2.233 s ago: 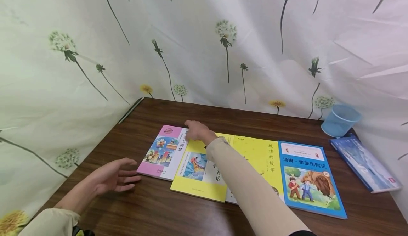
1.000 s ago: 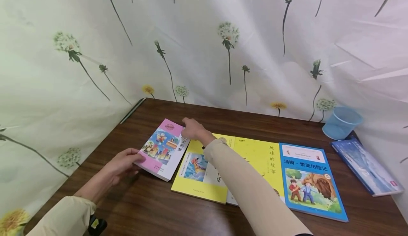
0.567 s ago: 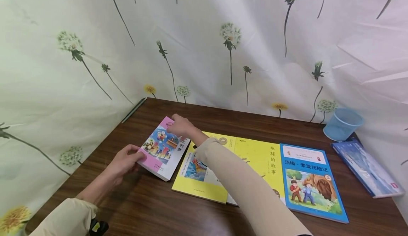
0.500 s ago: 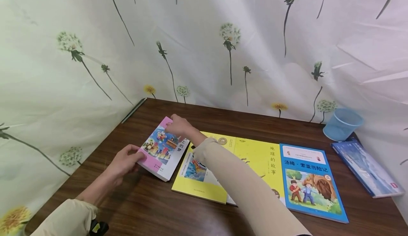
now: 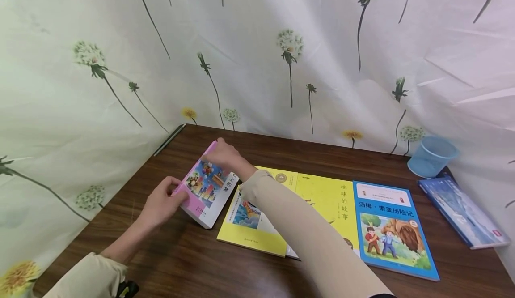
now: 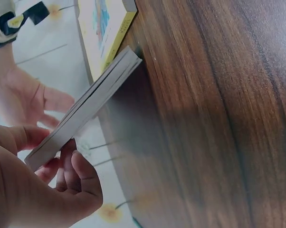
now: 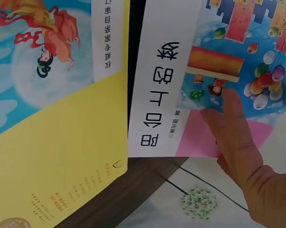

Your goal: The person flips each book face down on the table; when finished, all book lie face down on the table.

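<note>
The pink-and-white book (image 5: 209, 190) is held tilted at the left end of the row, its left long edge raised off the table (image 5: 189, 262) and its right edge kept low, just beside the picture-fronted yellow book (image 5: 247, 233); only a narrow dark gap is shown there by the right wrist view. More room is offered on the other sides, with brown wood seen behind, to the left and in front. Now the fingers: the raised edge is pinched near its lower corner by the left hand (image 5: 162, 204), thumb on the cover, fingertips curled beneath. The cover's top end is touched by the right hand (image 5: 225, 155), its visible fingers laid over the artwork; whether the edge is also gripped cannot be told. Part of the title is covered in the head view, and the two yellow books are partly masked by the right sleeve (image 5: 310, 235). Further right, the second yellow book (image 5: 326, 199) is followed by the blue-bordered book (image 5: 396, 231), then the slanted blue-and-white book (image 5: 462, 213), whose lettering is too small to be read, with the blue cup (image 5: 431, 157) placed at its far end.
</note>
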A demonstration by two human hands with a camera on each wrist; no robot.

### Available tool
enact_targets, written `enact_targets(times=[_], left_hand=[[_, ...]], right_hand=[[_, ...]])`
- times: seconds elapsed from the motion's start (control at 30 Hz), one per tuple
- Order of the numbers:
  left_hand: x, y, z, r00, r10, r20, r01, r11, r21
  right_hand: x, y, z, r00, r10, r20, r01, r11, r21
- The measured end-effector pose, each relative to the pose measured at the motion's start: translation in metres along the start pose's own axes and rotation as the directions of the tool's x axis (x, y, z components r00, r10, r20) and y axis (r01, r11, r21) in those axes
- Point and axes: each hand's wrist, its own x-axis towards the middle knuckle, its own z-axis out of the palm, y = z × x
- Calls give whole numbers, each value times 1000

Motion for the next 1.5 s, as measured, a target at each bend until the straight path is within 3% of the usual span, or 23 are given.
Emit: enact_targets(times=[0.27,0.47,0.7,1.0,1.5], left_hand=[[-8,13,2,998,60,-34,-57,995,86],[-14,17,7,995,87,-55,-80,989,121],[-18,23,9,994,99,-46,-93,988,120],[-20,28,12,997,70,21,-71,997,41],[-25,34,15,993,13,120,-5,998,-64]], right_hand=[[-7,-13,-1,998,-56,-42,50,990,-133],[-9,-18,-1,996,-45,-80,29,982,-186],[-6,-18,-4,993,-37,-114,28,996,-82],[-3,-17,-8,998,-2,-67,4,1000,28],[-7,-13,-11,998,13,-55,1,967,254]])
